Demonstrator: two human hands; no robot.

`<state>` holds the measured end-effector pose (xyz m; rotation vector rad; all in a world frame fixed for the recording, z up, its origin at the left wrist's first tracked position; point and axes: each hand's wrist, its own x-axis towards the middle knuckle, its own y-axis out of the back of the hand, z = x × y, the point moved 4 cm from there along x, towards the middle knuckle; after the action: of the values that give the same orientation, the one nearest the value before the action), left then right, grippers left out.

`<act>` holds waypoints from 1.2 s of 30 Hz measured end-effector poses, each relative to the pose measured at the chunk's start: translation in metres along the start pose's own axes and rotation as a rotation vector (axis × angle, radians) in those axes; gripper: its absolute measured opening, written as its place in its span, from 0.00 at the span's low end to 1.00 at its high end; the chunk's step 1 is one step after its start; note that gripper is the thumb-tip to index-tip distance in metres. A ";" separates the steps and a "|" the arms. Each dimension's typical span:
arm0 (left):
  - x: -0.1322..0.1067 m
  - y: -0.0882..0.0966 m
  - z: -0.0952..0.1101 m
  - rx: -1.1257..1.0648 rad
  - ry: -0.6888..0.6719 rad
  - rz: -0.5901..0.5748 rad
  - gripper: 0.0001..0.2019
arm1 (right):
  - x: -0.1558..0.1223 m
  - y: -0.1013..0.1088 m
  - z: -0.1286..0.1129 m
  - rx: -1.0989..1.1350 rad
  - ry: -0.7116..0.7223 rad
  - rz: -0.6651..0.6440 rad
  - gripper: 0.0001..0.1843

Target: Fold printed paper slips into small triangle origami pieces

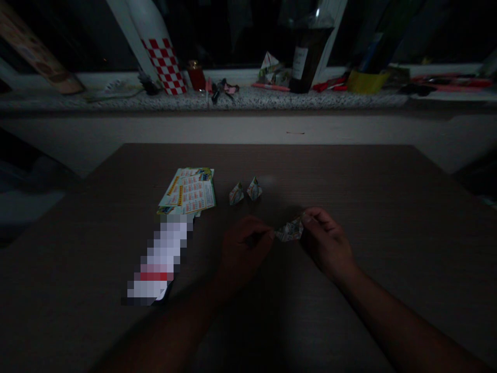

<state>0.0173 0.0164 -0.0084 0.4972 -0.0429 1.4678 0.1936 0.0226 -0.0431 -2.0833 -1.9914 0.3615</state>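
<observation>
While right hand (326, 243) pinches paper (289, 230), leaflets (188, 191) sit left.

3 folded paper pieces: 2 loose pieces (236, 194) just right of 1 leaflet stack (188, 191), 1 held piece (289, 230) further right. 2 hands: left hand (244, 243), right hand (326, 241). 1 bottle (306, 57) beyond stack.

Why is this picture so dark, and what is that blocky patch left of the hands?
Head view: lighting is very dim, darkest toward the corners; the left hand and right hand, pinching a folded paper piece, show little detail. Head view: the blocky patch is pixelated into squares, hiding whatever lies there; the leaflets beyond it look sharp.
</observation>
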 end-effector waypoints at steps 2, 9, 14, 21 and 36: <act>0.000 -0.002 0.001 0.006 0.012 -0.010 0.03 | 0.000 -0.002 -0.002 0.032 0.011 0.008 0.08; -0.006 -0.012 0.007 -0.058 0.041 -0.075 0.02 | -0.002 -0.004 0.000 0.054 0.006 0.117 0.13; -0.013 -0.023 0.008 -0.116 -0.042 -0.185 0.02 | -0.008 -0.007 -0.001 -0.041 0.056 0.181 0.14; -0.015 -0.030 0.007 -0.158 -0.036 -0.375 0.05 | -0.012 -0.006 -0.005 -0.212 0.147 0.186 0.12; -0.009 -0.030 0.000 -0.087 0.207 -0.373 0.13 | -0.019 -0.010 -0.003 -0.639 0.238 0.012 0.08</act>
<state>0.0448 0.0075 -0.0201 0.2626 0.1426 1.1387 0.1840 0.0039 -0.0361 -2.3323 -2.1251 -0.5753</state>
